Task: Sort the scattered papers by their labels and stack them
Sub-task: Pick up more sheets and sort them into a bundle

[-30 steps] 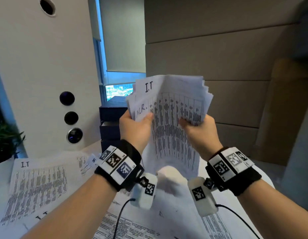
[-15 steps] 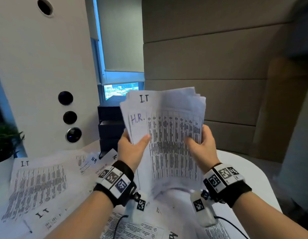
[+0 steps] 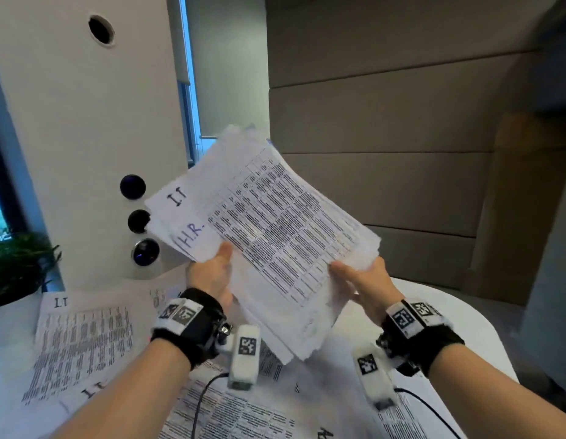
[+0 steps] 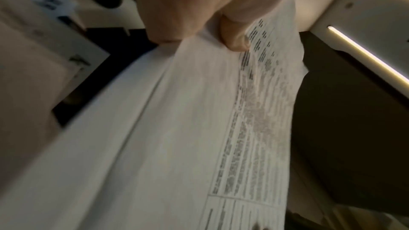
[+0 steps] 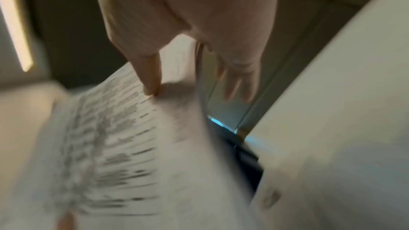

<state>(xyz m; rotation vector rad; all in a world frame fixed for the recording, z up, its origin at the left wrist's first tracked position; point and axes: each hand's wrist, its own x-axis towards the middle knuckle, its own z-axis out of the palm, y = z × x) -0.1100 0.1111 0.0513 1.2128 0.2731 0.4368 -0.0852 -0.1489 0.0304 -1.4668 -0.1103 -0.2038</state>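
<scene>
Two bare hands held a thick sheaf of papers (image 3: 275,236) up in the air above the desk (image 3: 433,315), tilted so that its top leaned away to the left. The left hand (image 3: 212,277) pinched the sheaf near its lower left corner, thumb on the front sheet and the fingers curled behind it. The right hand (image 3: 367,286) held the lower right edge, its thumb laid across the printed face and its fingers behind the pages; the right wrist view showed those fingers fairly straight, though that picture was blurred. Both wrists wore black bands carrying white blocks with square black-and-white markers. The front sheet of the sheaf was covered in a dense printed table and bore the handwritten label "H.R." (image 3: 193,234) at its corner; a sheet just behind it, sticking out further, bore the label "I.T" (image 3: 177,198). Under the hands, more printed sheets lay loose and overlapping on the white desk. One of them, a sheet marked "I.T" (image 3: 82,340), lay flat to the left, well apart from the held sheaf. A potted green plant (image 3: 18,264) stood at the far left edge of the desk. Behind the desk rose a white panel (image 3: 79,122) with round dark buttons, and beside it a window with a lowered blind (image 3: 224,64).
</scene>
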